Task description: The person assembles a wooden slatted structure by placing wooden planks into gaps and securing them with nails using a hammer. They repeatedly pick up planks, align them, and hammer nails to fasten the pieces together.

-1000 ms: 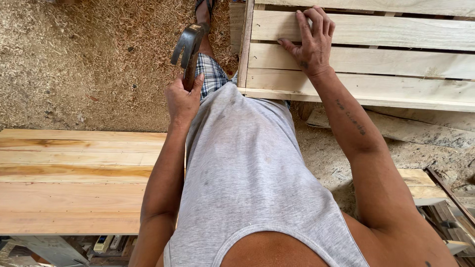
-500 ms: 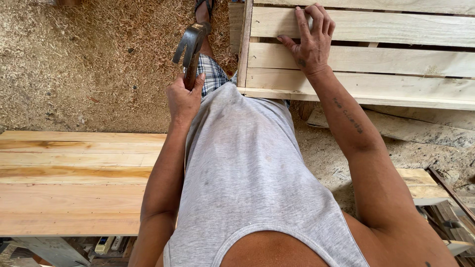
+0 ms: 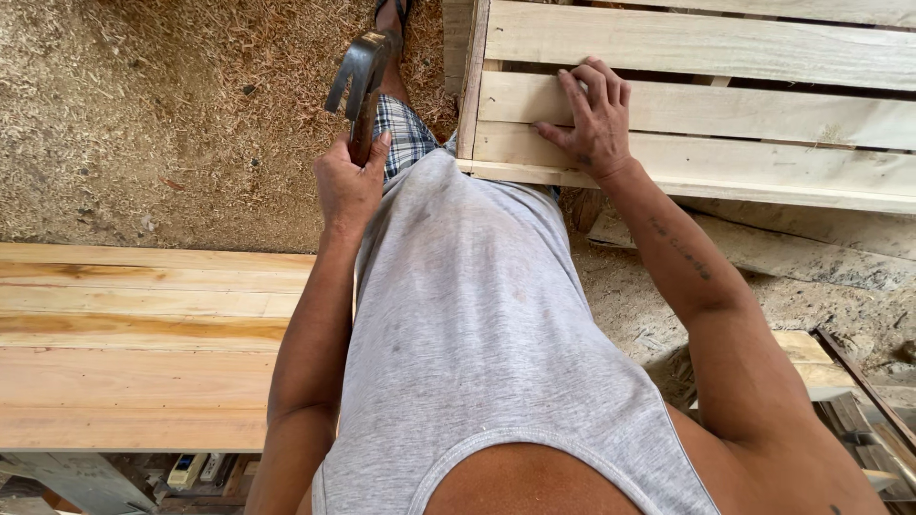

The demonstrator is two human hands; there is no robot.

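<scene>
My left hand [image 3: 349,186] grips the handle of a claw hammer [image 3: 358,76], its dark metal head raised over the sawdust floor beside my leg. My right hand [image 3: 592,119] lies flat, fingers spread, on the pale slats of a wooden pallet [image 3: 763,114] at the upper right, near its left end. I look down over my own grey sleeveless shirt and checked shorts.
A stack of smooth planks [image 3: 143,343] forms a bench across the left. Sawdust and wood shavings [image 3: 143,124] cover the ground. Loose boards [image 3: 782,248] lie under the pallet, and scrap wood [image 3: 859,410] sits at the lower right.
My right hand has slid a little down and left on the pallet slats. The hammer stays raised in nearly the same spot.
</scene>
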